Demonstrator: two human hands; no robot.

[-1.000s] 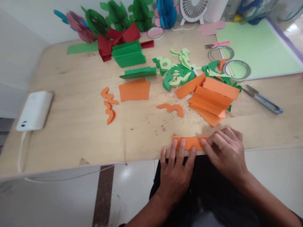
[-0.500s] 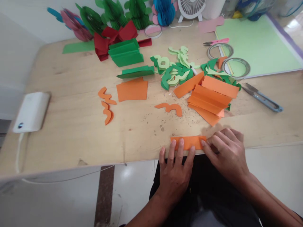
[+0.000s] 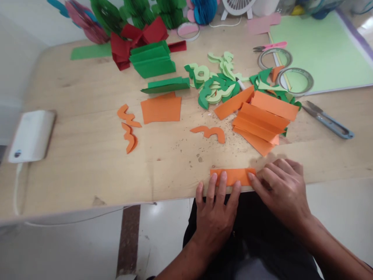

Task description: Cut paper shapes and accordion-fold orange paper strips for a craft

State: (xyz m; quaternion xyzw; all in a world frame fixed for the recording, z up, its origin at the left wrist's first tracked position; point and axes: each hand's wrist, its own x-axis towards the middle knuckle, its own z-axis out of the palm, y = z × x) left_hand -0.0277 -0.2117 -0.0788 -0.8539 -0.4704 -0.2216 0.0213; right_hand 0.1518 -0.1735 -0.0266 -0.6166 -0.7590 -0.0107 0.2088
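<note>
An orange paper strip (image 3: 233,176) lies flat along the front edge of the wooden table. My left hand (image 3: 217,210) rests on it with the fingers spread, the fingertips touching its lower part. At the strip's right end my right hand (image 3: 281,186) has its fingers curled together, with the thumb tip on the paper's corner. Beyond the strip lies a wavy orange cutout (image 3: 209,133). Folded orange papers (image 3: 260,120) are piled behind my right hand. More wavy orange cutouts (image 3: 129,138) and an orange sheet (image 3: 161,109) lie farther left.
Green cutouts (image 3: 218,87), folded green paper (image 3: 153,60) and red paper (image 3: 121,50) lie toward the back. Grey snips (image 3: 329,120), tape rolls (image 3: 295,81) and a light green sheet (image 3: 329,54) are at the right. A white power bank (image 3: 32,136) with a cable sits at the left.
The view has shifted slightly, so the items at the back sit a little higher in the frame. Both hands and the orange strip hold nearly the same position.
</note>
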